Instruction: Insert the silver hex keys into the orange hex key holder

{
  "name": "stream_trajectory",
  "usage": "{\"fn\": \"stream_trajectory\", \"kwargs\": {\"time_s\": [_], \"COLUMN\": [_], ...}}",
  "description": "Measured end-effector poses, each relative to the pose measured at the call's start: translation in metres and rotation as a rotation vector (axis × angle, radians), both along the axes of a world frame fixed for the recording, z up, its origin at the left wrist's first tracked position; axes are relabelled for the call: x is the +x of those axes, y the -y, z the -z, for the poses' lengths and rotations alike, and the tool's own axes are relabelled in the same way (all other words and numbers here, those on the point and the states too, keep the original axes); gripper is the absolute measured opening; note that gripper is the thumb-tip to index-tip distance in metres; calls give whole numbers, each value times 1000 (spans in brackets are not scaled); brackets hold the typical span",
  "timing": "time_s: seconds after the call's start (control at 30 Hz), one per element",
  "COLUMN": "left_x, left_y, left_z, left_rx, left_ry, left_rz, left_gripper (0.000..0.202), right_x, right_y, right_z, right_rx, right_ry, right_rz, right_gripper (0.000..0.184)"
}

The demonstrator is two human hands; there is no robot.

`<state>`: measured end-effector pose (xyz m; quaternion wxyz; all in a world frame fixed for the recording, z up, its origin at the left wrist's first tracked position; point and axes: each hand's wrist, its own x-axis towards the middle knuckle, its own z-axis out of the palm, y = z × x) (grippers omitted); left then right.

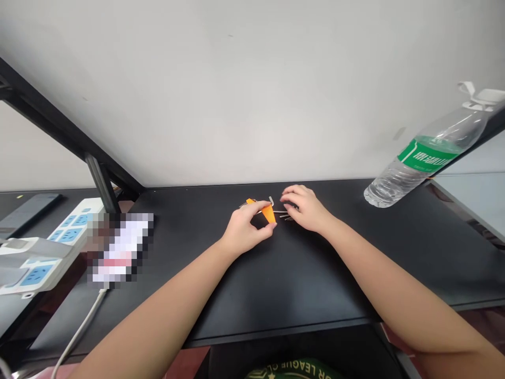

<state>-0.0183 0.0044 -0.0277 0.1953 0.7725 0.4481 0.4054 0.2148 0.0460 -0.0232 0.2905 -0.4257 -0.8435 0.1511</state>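
Observation:
My left hand (249, 227) pinches an orange hex key holder (269, 213) between thumb and fingers, just above the black desk. A short L-shaped hex key (271, 201) sticks up at the holder's far edge. Several thin metal keys (284, 215) stretch from the holder's right side toward my right hand (303, 208). That hand is slightly curled with its fingers apart. Its fingertips are close to the key ends, and I see nothing held in them. Part of the holder is hidden behind my left fingers.
On the right of the black desk (284, 279) stands a clear water bottle (390, 181) with a green label. A blurred-out phone-like object (120, 250) with a white cable (81, 331) lies at left, beside a white power strip (59, 247). A pale wall (244, 105) rises behind.

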Motion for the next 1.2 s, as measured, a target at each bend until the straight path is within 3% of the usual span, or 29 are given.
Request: {"fn": "stream_trajectory", "kwargs": {"time_s": [0.13,0.23,0.3,0.4,0.5,0.63,0.77,1.0,1.1,1.2], "left_x": [1,2,2,0,-1,0,0,-1,-3,-3], "left_y": [-3,-3,-2,-2,-3,-3,-3,-3,-4,-4], "left_z": [3,2,1,1,2,1,-1,0,3,4], "left_rx": [-18,-27,-35,-43,-35,2,50,86,103,114], "left_ry": [58,93,102,110,105,105,103,35,-57,-103], "left_rz": [-35,-49,-41,-29,-31,-41,-39,-37,-33,-18], "left_gripper": [53,58,58,57,55,52,47,41,47,56], "right_x": [9,1,-4,-5,-2,0,-2,2,4,1], "right_y": [-13,-13,-14,-19,-19,-5,7,9,14,18], "right_z": [0,-4,-7,-10,-11,-17,-22,-27,-33,-32], "right_rx": [4,29,-26,-170,-197,-168,13,257,397,408], "right_ry": [378,477,502,432,255,-36,-49,161,248,186], "right_rz": [27,28,54,111,152,6,-154,-192,-158,-155], "right_gripper": [18,22,15,5,9,4,7,15,20,26]}}
